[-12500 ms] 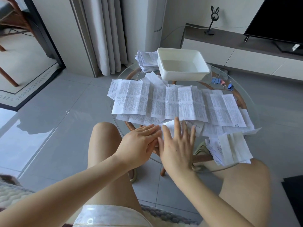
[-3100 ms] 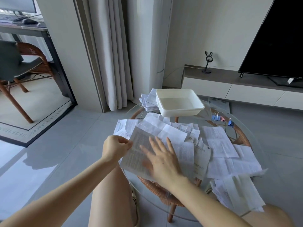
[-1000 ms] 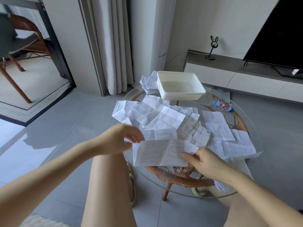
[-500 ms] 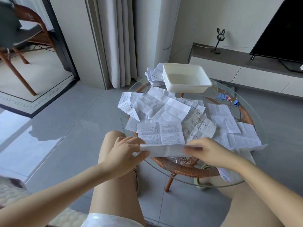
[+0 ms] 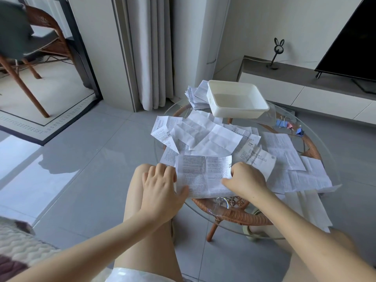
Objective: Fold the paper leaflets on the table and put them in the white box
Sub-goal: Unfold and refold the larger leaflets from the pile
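Observation:
A printed leaflet [image 5: 203, 175], folded into a squarish packet, lies at the near edge of the round glass table [image 5: 329, 202]. My left hand [image 5: 162, 190] grips its left edge, thumb on top of the paper. My right hand [image 5: 244, 181] grips its right edge with curled fingers. Several unfolded leaflets [image 5: 205, 135] are spread over the table behind it. The white box [image 5: 236, 102] stands at the far side with nothing in it that I can see.
A stack of folded leaflets [image 5: 197, 96] lies left of the box. Coloured binder clips [image 5: 289, 126] sit at the far right. More leaflets [image 5: 307, 208] hang over the near right edge. My bare knees are under the table's near rim.
The leaflet went from a narrow strip held in the air to a squarish packet lying on the table edge, and both hands came down onto its two sides.

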`<state>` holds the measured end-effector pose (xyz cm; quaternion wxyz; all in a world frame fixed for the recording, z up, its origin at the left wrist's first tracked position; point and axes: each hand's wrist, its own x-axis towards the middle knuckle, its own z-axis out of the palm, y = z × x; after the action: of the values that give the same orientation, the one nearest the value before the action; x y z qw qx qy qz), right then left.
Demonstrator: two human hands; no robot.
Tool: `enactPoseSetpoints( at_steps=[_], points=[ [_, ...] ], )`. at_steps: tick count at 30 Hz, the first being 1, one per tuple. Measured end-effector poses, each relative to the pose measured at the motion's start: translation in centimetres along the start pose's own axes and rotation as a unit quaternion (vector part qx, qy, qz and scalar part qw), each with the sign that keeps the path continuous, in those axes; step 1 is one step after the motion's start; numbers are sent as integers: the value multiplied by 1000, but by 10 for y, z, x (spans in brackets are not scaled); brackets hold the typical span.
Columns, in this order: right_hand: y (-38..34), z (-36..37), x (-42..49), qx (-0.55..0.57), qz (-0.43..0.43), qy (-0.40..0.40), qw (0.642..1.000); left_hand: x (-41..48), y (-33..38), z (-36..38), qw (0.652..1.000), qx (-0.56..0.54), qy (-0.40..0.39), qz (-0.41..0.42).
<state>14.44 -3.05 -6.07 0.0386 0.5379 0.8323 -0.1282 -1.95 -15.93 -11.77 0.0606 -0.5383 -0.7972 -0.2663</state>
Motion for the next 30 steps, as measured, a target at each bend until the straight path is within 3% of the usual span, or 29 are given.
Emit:
enactPoseSetpoints(
  at_steps=[3,5,7,10,16,22,30],
  points=[
    [0,-2,2,-14,6,-7,1000,9,1,-4,996,20,13,91],
    [0,-2,2,-20,1,-7,1000,13,3,-3,980,19,-24,198],
    [0,-1,0,-33,-14,-2,999,15,8,1,965,6,-84,249],
    [1,1,-3,-56,-33,9,998,21,23,5,968,9,-125,217],
    [1,1,-5,-42,-34,16,998,25,31,18,970,81,-106,203],
    [2,3,4,5,16,18,1000,22,33,21,972,79,-104,193],
    [0,9,3,-23,19,50,998,21,33,23,976,71,-89,184]
  ],
)
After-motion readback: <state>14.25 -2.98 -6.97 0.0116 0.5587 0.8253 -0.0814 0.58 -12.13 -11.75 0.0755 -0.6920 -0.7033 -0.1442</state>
